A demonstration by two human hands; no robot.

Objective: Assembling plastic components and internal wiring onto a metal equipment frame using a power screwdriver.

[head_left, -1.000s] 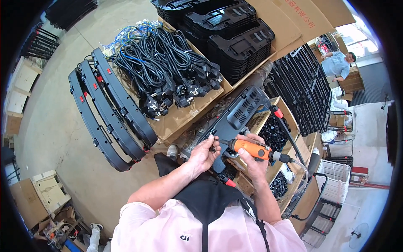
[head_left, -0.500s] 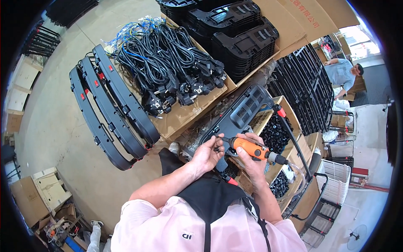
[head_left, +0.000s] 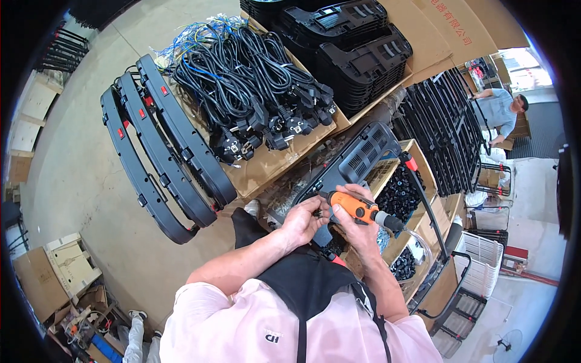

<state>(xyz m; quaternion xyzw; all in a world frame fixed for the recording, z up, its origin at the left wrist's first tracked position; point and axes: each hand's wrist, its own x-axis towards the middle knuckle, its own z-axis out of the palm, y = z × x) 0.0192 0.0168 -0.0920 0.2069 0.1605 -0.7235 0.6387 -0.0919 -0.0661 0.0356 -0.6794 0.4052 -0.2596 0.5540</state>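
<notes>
My right hand (head_left: pixel 358 233) grips an orange air screwdriver (head_left: pixel 353 206), its nose pointing left and a hose on its rear end. Close to that nose, the fingers of my left hand (head_left: pixel 299 225) are curled around small dark pieces (head_left: pixel 318 213) that look like screws. Finger and thumb of the left hand meet at the tool's front end; whether they touch the bit is too small to tell. Beneath both hands lies a long black plastic housing (head_left: pixel 365 152) with vent slots, partly hidden by them.
Left stand several curved black frames (head_left: pixel 175 145) with red switches. Coiled power cords (head_left: pixel 242 91) lie on cardboard beyond, beside stacked black plastic covers (head_left: pixel 363 63). A wooden bin (head_left: pixel 417 148) of small black parts sits at right. Another person (head_left: pixel 499 112) handles black tube frames farther off.
The screwdriver has shifted slightly left and its rear now tilts further down. My left hand stays by its nose. The whole view has shifted a little, and the other person's arms have moved.
</notes>
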